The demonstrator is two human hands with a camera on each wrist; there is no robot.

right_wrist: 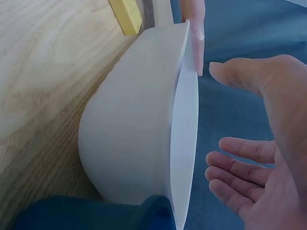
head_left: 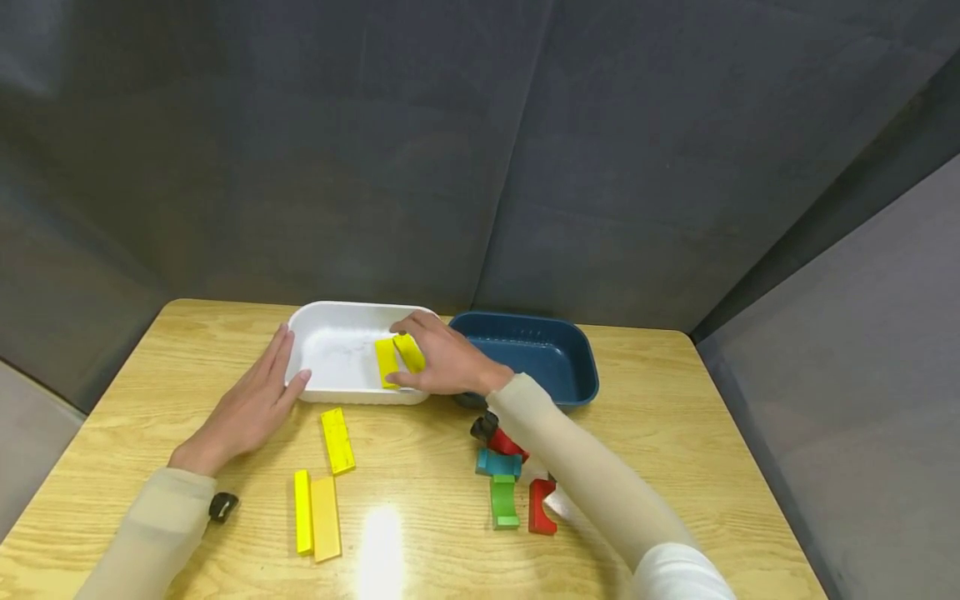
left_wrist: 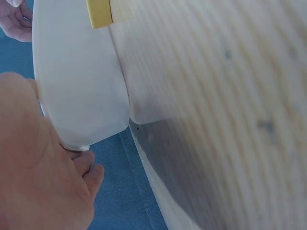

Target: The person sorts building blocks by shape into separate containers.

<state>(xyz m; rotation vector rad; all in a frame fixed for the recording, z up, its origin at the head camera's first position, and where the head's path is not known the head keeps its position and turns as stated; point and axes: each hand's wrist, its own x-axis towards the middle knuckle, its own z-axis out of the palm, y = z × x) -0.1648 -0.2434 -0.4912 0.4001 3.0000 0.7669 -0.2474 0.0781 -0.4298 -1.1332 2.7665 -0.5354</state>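
My right hand (head_left: pixel 448 358) hovers over the white tray (head_left: pixel 333 346), thumb and fingers wide apart, nothing between them. Beneath it, inside the tray toward its right end, lie two yellow blocks (head_left: pixel 386 363), close together, one tilted. Over on the other side, my left hand (head_left: pixel 247 410) rests against the tray's left end, fingers long, thumb by the front rim, gripping nothing. Just in front sits a yellow plank (head_left: pixel 338 440); nearer me, a slim yellow bar (head_left: pixel 303 512) lies beside a paler slab (head_left: pixel 326 518). Right of the tray, there's the dark blue tub (head_left: pixel 551 354).
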